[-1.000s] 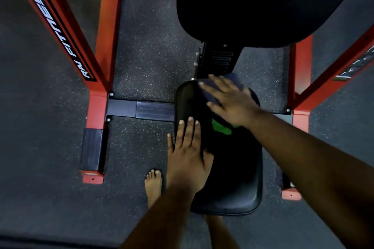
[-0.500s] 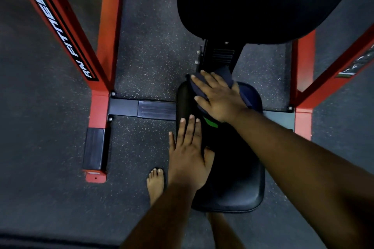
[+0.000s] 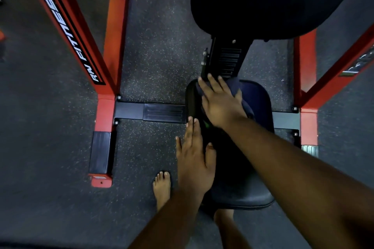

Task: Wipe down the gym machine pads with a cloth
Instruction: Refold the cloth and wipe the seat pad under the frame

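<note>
- Two hands are on the seat pad (image 3: 261, 99), a black cushion low between the red frame (image 3: 105, 50) uprights, with the larger back pad (image 3: 273, 0) above it.
- Right hand (image 3: 221, 103) lies flat, fingers straight and spread, pressing the dark blue cloth (image 3: 235, 87) onto the pad's far end; a green patch shows by the wrist.
- Left hand (image 3: 194, 157) rests open on the pad's left edge, fingers straight and together, holding nothing.
- Cloth looks soft, light and limp, likely to bunch or slide under the palm; flat pressure with spread fingers should keep it in place better than a pinch.
- Pad appears firm, smooth and slightly glossy, probably slick when damp, and fixed to the machine, so it should not shift.
- Bare foot (image 3: 162, 188) stands on the speckled floor (image 3: 157, 60) beside the pad.
</note>
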Available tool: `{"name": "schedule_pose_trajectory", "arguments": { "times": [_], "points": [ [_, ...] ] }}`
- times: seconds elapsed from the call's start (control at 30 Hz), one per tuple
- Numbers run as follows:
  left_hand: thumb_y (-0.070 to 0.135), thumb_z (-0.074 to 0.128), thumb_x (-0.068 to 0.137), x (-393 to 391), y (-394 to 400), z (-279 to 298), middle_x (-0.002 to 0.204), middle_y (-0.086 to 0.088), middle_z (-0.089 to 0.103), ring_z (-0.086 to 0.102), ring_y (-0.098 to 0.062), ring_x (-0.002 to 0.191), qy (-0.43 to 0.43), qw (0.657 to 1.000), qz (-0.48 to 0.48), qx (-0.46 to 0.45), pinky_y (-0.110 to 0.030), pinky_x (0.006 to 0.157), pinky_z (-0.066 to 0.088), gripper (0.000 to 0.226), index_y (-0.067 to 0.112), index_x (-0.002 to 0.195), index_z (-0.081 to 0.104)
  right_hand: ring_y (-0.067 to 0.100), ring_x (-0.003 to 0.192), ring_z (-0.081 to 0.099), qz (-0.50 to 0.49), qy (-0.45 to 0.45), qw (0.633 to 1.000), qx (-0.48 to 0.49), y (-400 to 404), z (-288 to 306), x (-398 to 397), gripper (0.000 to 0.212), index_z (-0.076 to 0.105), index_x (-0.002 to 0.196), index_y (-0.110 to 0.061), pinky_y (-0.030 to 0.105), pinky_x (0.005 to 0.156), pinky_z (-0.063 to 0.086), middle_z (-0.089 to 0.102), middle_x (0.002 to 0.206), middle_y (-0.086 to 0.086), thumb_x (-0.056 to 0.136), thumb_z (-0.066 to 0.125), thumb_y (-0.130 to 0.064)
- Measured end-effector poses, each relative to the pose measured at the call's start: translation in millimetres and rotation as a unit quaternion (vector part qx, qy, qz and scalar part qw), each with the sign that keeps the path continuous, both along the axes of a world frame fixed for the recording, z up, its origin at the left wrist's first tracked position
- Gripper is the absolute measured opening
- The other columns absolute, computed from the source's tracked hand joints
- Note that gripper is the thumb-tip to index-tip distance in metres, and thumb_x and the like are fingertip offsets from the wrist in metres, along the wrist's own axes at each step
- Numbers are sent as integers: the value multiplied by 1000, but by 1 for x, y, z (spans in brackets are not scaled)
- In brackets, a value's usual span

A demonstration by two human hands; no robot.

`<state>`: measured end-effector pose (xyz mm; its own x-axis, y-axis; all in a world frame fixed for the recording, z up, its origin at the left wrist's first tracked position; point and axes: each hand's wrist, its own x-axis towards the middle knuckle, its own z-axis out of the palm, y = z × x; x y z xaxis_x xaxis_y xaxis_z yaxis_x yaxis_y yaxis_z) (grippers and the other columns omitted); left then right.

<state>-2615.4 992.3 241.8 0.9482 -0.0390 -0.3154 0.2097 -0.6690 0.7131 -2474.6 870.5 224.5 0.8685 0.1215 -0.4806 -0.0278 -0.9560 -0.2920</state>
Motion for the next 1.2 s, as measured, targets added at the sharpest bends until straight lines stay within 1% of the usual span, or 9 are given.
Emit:
{"name": "schedule_pose_trajectory", "arguments": {
  "times": [0.13,0.3,0.4,0.5,0.6,0.8,0.9,1.07,1.2],
  "points": [
    [36,28,98,-17,6,-4,168,14,14,8,4,154,-1,995,76,-60,-38,128,10,66,20,162,18,20,157,4,22,0,1000,-4,25,-10,22,59,12,161,-37,70,116,15,4,171,-7,105,32,-37],
    [44,25,96,-43,22,-6,166,16,16,11,8,152,56,970,185,-145,-33,128,13,69,21,161,21,12,157,1,175,0,983,61,9,49,-98,62,17,159,-45,56,114,20,3,170,-16,100,35,-47],
    [42,30,95,-41,29,-4,163,21,18,14,10,151,65,956,218,-187,-36,128,14,70,18,161,24,11,156,-8,199,36,979,40,-1,53,-112,66,7,158,-51,62,118,1,-2,170,-19,100,37,-55],
    [45,32,96,-33,35,-5,167,15,23,19,0,154,47,947,233,-215,-44,129,17,69,21,161,26,21,157,-8,127,16,991,-40,21,31,-62,70,3,158,-50,75,111,-13,-1,171,-9,97,34,-62],
    [49,33,92,-22,47,-9,167,7,25,21,-5,154,48,942,250,-218,-45,129,18,73,20,160,28,31,157,-3,87,21,994,-69,52,30,-66,70,12,160,-42,75,113,-5,2,171,-1,96,34,-59],
    [49,35,86,-34,46,0,167,5,23,20,-5,154,85,938,224,-252,-40,129,15,75,25,156,26,26,156,12,147,-25,988,-26,16,82,-218,67,21,160,-38,69,118,15,16,170,-1,97,39,-53],
    [47,34,89,-43,30,10,168,8,20,17,-3,155,79,962,150,-215,-38,129,14,72,25,157,26,25,156,14,66,-7,997,-48,-40,81,-237,71,19,160,-42,73,114,19,19,169,0,95,41,-61],
    [47,27,94,-33,2,18,171,6,7,1,-10,158,53,998,9,-34,-44,128,4,74,22,163,18,20,157,-8,-141,16,989,-44,-53,58,-165,62,5,159,-49,75,116,2,-1,171,-9,103,30,-58],
    [45,23,92,-14,-9,20,173,2,-1,-6,-14,158,80,993,-28,87,-53,127,1,76,19,164,13,25,154,-24,-119,23,991,-63,-37,67,-180,70,-6,158,-48,85,107,0,-19,169,-9,99,24,-69]
  ]
}}
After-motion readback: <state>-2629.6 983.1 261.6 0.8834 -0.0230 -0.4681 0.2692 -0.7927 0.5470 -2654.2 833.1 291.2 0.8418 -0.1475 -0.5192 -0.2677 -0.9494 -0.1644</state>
